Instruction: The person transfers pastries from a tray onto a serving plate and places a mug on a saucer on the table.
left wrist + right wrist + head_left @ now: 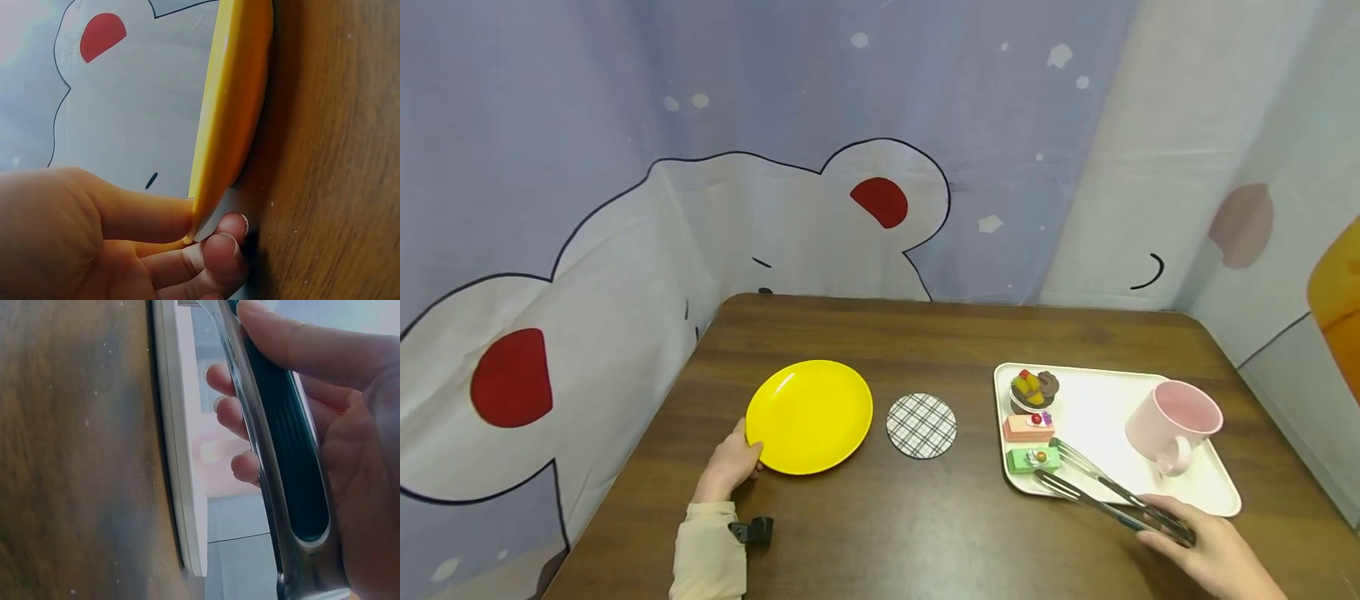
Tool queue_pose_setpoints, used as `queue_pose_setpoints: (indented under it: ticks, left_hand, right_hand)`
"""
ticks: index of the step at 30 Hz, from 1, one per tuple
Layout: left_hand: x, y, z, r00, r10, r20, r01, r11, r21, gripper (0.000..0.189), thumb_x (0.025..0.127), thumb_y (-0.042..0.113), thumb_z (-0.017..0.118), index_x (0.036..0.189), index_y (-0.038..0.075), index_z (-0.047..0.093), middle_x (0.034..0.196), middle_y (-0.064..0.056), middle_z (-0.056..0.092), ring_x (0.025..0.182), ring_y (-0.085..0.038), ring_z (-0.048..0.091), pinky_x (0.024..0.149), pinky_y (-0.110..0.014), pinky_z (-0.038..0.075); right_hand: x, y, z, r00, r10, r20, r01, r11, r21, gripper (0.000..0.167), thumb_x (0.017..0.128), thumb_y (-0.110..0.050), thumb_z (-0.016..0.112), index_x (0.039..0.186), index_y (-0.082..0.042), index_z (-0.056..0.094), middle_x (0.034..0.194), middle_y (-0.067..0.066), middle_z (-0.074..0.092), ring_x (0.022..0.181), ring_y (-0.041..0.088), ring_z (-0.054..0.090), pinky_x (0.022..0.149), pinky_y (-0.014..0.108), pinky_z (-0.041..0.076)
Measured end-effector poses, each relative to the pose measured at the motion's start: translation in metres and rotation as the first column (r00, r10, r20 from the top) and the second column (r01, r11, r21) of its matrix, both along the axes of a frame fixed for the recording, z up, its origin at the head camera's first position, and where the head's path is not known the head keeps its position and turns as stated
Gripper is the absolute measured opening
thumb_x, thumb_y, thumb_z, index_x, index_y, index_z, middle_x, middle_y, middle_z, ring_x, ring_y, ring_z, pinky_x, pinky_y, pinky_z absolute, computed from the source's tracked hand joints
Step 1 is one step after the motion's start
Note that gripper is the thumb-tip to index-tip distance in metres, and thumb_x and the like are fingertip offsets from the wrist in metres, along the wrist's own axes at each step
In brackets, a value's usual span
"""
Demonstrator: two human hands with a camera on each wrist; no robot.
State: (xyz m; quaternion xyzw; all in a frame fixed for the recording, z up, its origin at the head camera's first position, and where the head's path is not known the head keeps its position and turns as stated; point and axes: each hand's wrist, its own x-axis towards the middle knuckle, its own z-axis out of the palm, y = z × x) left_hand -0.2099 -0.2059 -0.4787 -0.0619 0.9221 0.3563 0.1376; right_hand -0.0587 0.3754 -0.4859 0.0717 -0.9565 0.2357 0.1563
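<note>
My left hand (730, 463) pinches the near-left rim of a yellow plate (809, 417), thumb on top and fingers beneath, as the left wrist view shows. In my right hand (1206, 546) is a pair of metal tongs (284, 444) with dark inlaid handles. The two tong tips are spread at either side of a green cake slice (1022, 460) on a white tray (1105, 392). Just behind that slice sit a pink cake slice (1018, 429) and a small fruit-topped tart (1033, 392) with a brown swirl.
A pink mug (1165, 425) stands on the tray's right side, handle toward me. Between plate and tray lies a round checked coaster (922, 426) on the brown wooden table (910, 533). A printed curtain (805, 225) hangs along the back and sides.
</note>
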Motion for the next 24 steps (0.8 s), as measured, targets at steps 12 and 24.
queue_pose_setpoints:
  ticks: [12, 24]
  left_hand:
    - [0.0, -0.004, -0.003, 1.0, 0.018, 0.009, -0.018, 1.0, 0.012, 0.051, 0.099, 0.013, 0.042, 0.143, -0.007, 0.024, 0.072, -0.008, 0.055, 0.061, -0.016, 0.052, 0.061, -0.026, 0.041]
    - [0.001, -0.001, -0.005, 1.0, 0.028, 0.004, -0.028, 0.999, 0.04, 0.064, 0.099, 0.013, 0.042, 0.15, -0.01, 0.012, 0.068, -0.005, 0.054, 0.059, -0.014, 0.051, 0.06, -0.025, 0.04]
  right_hand:
    - [-0.006, -0.006, 0.007, 0.997, -0.033, -0.065, 0.041, 0.989, 0.14, 0.037, 0.066, -0.024, 0.086, 0.101, -0.02, 0.074, 0.084, 0.002, 0.074, 0.069, -0.002, 0.057, 0.055, 0.037, 0.046]
    - [0.005, -0.009, 0.016, 0.983, -0.18, -0.032, 0.182, 0.98, 0.079, 0.033, 0.073, -0.028, 0.082, 0.104, -0.019, 0.075, 0.078, 0.018, 0.072, 0.058, 0.024, 0.058, 0.05, 0.043, 0.041]
